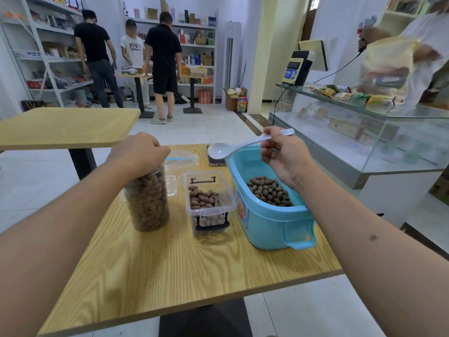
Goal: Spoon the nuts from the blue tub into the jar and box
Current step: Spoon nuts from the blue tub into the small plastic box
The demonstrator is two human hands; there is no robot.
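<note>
Spoon (243, 145), white plastic, held in air above far end of blue tub (272, 215). Long axis runs approx 3 o'clock to 9 o'clock, handle end slightly higher; bowl points toward 9 o'clock, handle tip toward 3. Bowl appears empty.

Right hand (283, 154) pinches spoon handle between thumb and fingers, near handle's rear; bowl sticks out at 9 o'clock from that hand. Left hand (139, 152) curled over top of jar (148, 200), gripping rim area; spoon bowl lies at 3 o'clock from it, apart, no contact.

Containers on worktop (194, 263):
- Jar, clear, upright, at 9 o'clock of box; filled w/ nuts nearly to top.
- Box (209, 205), clear, black latch on near side, between jar and tub; nuts (204, 199) cover bottom, approx part-full.
- Blue tub at 3 o'clock of box, handle on near end; dark nuts heaped on floor, low level.
- Clear lid (181, 159) w/ blue seal lies behind jar at 12 o'clock.
- Phone (215, 162) flat behind tub, partly under spoon bowl in view.
</note>
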